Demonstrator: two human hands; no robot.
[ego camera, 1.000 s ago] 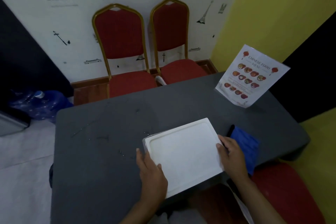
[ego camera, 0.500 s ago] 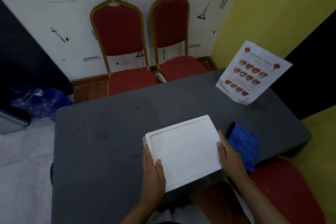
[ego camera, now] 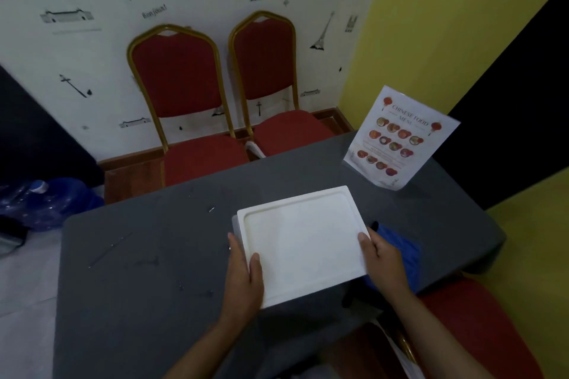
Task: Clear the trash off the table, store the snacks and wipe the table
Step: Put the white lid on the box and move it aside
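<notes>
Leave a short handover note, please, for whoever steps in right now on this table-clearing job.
Left hand: gripping the left edge of the white lidded box.
Right hand: gripping its right edge.
The box is at the near middle of the grey table, lid on; whether it rests or is lifted is unclear.
Blue cloth lies on the table just right of the box, partly under the right hand.
Menu card stands at the far right corner.
Done: no loose trash or snacks show.
Left: put the box away, then wipe; small marks remain on the tabletop's left half.
</notes>
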